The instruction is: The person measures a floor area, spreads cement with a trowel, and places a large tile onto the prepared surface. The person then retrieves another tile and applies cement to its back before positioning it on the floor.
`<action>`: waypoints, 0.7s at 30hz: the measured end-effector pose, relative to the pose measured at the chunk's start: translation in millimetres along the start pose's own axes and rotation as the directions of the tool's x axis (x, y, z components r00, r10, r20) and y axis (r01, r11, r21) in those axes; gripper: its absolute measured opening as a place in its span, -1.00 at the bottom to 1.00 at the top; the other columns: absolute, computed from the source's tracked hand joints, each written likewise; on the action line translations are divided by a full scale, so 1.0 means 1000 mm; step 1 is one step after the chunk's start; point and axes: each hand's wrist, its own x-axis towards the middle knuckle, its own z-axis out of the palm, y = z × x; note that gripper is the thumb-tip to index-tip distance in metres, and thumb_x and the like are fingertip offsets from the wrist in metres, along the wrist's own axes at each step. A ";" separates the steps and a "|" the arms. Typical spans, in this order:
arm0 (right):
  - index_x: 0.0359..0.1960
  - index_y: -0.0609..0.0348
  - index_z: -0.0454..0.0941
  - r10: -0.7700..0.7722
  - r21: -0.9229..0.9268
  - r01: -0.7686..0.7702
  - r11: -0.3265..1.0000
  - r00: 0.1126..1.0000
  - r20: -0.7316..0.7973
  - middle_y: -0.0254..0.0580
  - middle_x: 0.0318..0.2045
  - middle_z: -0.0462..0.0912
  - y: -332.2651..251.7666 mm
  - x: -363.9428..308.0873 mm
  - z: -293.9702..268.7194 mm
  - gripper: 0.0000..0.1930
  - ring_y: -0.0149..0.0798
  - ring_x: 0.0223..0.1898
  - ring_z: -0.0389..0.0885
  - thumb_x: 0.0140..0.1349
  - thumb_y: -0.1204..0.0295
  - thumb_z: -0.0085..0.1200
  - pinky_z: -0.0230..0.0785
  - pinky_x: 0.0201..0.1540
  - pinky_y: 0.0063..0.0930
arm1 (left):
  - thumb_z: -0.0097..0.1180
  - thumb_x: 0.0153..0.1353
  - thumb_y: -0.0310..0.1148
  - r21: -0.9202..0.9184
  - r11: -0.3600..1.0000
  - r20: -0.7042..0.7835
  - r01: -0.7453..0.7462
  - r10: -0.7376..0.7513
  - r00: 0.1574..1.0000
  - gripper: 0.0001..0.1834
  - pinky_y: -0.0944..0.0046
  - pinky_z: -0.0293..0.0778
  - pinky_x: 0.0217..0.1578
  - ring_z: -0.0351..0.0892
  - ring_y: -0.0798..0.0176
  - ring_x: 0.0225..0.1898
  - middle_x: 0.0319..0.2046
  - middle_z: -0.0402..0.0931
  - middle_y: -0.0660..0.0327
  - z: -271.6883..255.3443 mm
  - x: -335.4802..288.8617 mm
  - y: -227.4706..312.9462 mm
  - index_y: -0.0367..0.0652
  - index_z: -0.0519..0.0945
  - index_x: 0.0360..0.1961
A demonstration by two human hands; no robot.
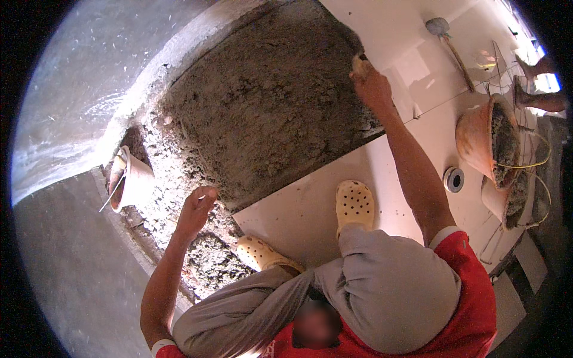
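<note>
At the far right edge of a bed of wet grey mortar (268,113), my right hand (373,89) is closed around a tool with a short, pale handle (360,63). Its working end is hidden against the dark mortar. My right arm stretches forward over the laid tiles. My left hand (197,210) hovers near the mortar's near left corner, fingers loosely bent and apart from the thumb, with nothing visible in it. Below it lies rough, crumbly mortar (215,259). My feet, in pale yellow clogs (355,206), are at the near edge, one on a large light tile (298,224).
A white bucket (140,182) tilts by the left wall. On the right are two mortar-filled buckets (477,134) with wire handles, a round drain-like piece (453,179) and a mallet (439,27). Another person's bare feet (540,101) stand at the far right.
</note>
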 end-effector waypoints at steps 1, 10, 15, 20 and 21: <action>0.18 0.32 0.37 0.061 -0.013 -0.060 0.998 0.995 0.085 0.27 -0.25 0.65 -0.003 -0.006 0.001 -0.39 0.26 -0.15 0.62 0.27 0.08 0.05 0.46 -0.06 0.01 | 0.02 0.34 0.10 0.001 1.000 0.010 0.008 -0.008 1.000 -0.42 0.21 0.45 -0.08 0.51 0.26 -0.09 -0.09 0.54 0.15 -0.001 -0.001 -0.001 -0.24 0.52 0.05; 0.20 0.33 0.36 -0.039 0.012 0.037 0.999 0.979 0.199 0.29 -0.26 0.64 -0.031 -0.058 -0.017 -0.40 0.22 -0.18 0.63 0.27 0.12 0.06 0.47 -0.09 0.01 | 0.03 0.36 0.03 -0.016 0.998 0.023 0.065 -0.064 0.998 -0.50 0.16 0.43 -0.03 0.49 0.25 -0.05 -0.09 0.54 0.17 -0.004 0.009 -0.009 -0.21 0.53 0.02; 0.22 0.26 0.35 -0.128 -0.103 0.121 0.987 0.990 -0.058 0.25 -0.24 0.64 -0.021 0.025 0.013 -0.44 0.20 -0.18 0.63 0.28 0.15 0.04 0.47 -0.08 0.01 | 0.06 0.35 0.01 -0.037 0.999 0.021 -0.016 0.017 1.000 -0.52 0.19 0.43 -0.12 0.47 0.32 -0.14 -0.09 0.54 0.24 -0.005 0.004 -0.005 -0.19 0.52 0.02; 0.22 0.17 0.37 -0.182 -0.063 0.189 0.980 0.978 0.102 0.19 -0.23 0.66 -0.034 0.008 0.020 -0.47 0.19 -0.16 0.64 0.29 0.15 0.03 0.47 -0.10 0.01 | 0.05 0.34 0.05 0.004 0.997 -0.005 0.072 -0.072 0.997 -0.48 0.16 0.45 -0.04 0.49 0.26 -0.06 -0.03 0.52 0.17 -0.010 -0.002 -0.011 -0.21 0.51 0.03; 0.22 0.17 0.37 -0.187 -0.032 0.194 0.981 0.971 0.151 0.19 -0.23 0.66 -0.038 -0.007 0.015 -0.47 0.19 -0.17 0.64 0.29 0.15 0.03 0.47 -0.10 0.01 | 0.04 0.34 0.06 -0.001 0.994 -0.016 0.109 -0.109 0.994 -0.47 0.16 0.46 -0.02 0.50 0.25 -0.05 -0.02 0.51 0.16 -0.011 -0.003 -0.013 -0.21 0.51 0.02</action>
